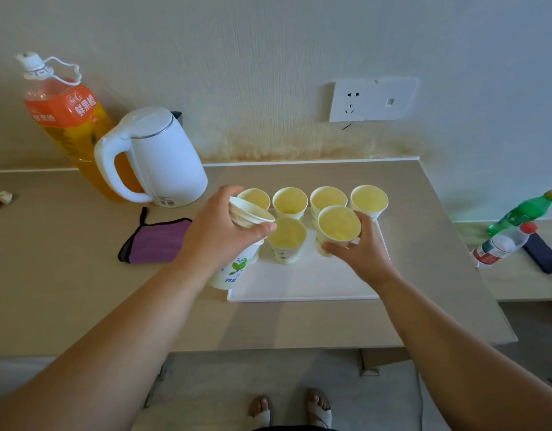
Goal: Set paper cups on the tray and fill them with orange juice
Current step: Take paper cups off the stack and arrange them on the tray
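Observation:
A white tray (302, 284) lies on the beige counter with several upright paper cups in its far half. My left hand (218, 231) grips a stack of paper cups (237, 262) over the tray's left edge, the stack tilted with its open rim (249, 213) toward the right. My right hand (361, 250) holds one paper cup (338, 227) upright at the tray's right side, in the second row next to another cup (287, 239). The orange juice bottle (66, 119), capped and with an orange label, stands at the back left behind the kettle.
A white electric kettle (162, 157) stands left of the tray. A purple cloth (156, 241) lies in front of it. Two plastic bottles (514, 231) and a dark phone (545, 253) lie on the lower surface at right. A wall socket (371, 99) is above.

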